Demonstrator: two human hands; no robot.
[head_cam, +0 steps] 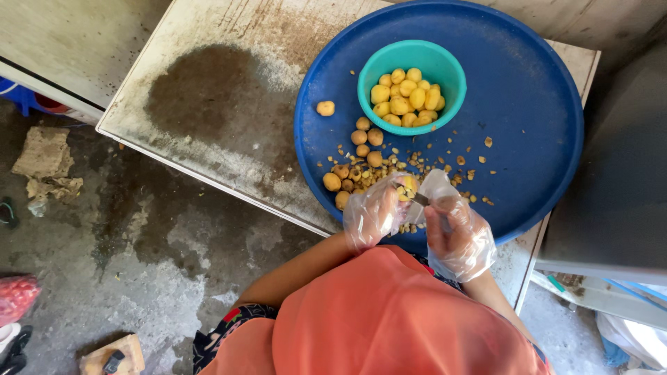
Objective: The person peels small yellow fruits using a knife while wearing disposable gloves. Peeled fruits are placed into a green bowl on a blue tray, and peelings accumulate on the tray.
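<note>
Blue tray (528, 104): large, round, plastic, lying on a stained pale table (208, 104) and overhanging its near edge.
Teal bowl (445, 66): stands on the tray's upper middle, filled with peeled yellow fruits (406, 96).
Unpeeled fruits (361, 146): small brown rounds, grouped on the tray just below the bowl; one lies apart to the left (325, 108).
Peel scraps (445, 163): tan bits strewn across the tray between bowl and hands.
Left hand (374, 210): in a clear plastic glove, closed around a small yellow fruit (406, 186) at the tray's near rim.
Right hand (458, 232): gloved likewise, gripping a small knife (422, 200) whose blade meets the fruit; hands close together.
Floor items: crumpled brownish cardboard (45, 160) at left, red mesh bag (15, 295) at lower left, wooden block (114, 354) at the bottom edge.
Labels or signs: none legible.
</note>
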